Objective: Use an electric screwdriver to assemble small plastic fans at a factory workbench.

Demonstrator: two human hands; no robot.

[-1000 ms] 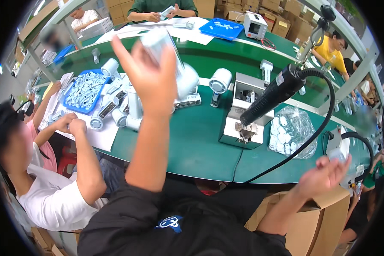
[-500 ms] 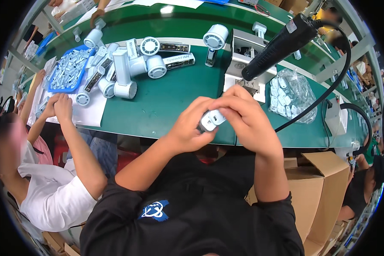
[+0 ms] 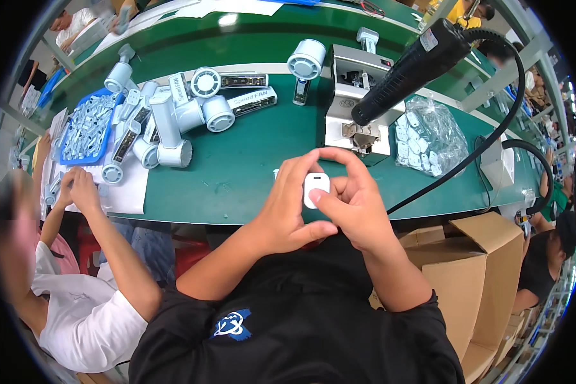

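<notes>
Between my two hands, close to the table's front edge, is a handheld fan [image 3: 316, 185], its white rounded end with a small dark slot facing up. Fingers of my left hand [image 3: 284, 214] wrap its left side. My right hand [image 3: 360, 208] curls over from the other side, thumb pressed on the white end. Most of the fan's body is hidden behind my fingers. Just beyond them stands a press-like metal fixture [image 3: 339, 102] with a thick black handheld tool [image 3: 406, 73] leaning across it.
Left of centre lie several handheld fans [image 3: 173, 128], some with circuit boards exposed. Another fan [image 3: 305, 61] stands beside the fixture. A blue tray [image 3: 63, 153] holds small parts; a clear bag [image 3: 454, 144] holds white caps. A cardboard box [image 3: 448, 281] sits right. A co-worker's hands [image 3: 78, 190] work at left.
My hands have come slightly nearer to me, and the fan's end now faces up more squarely. My right thumb has moved onto the white end.
</notes>
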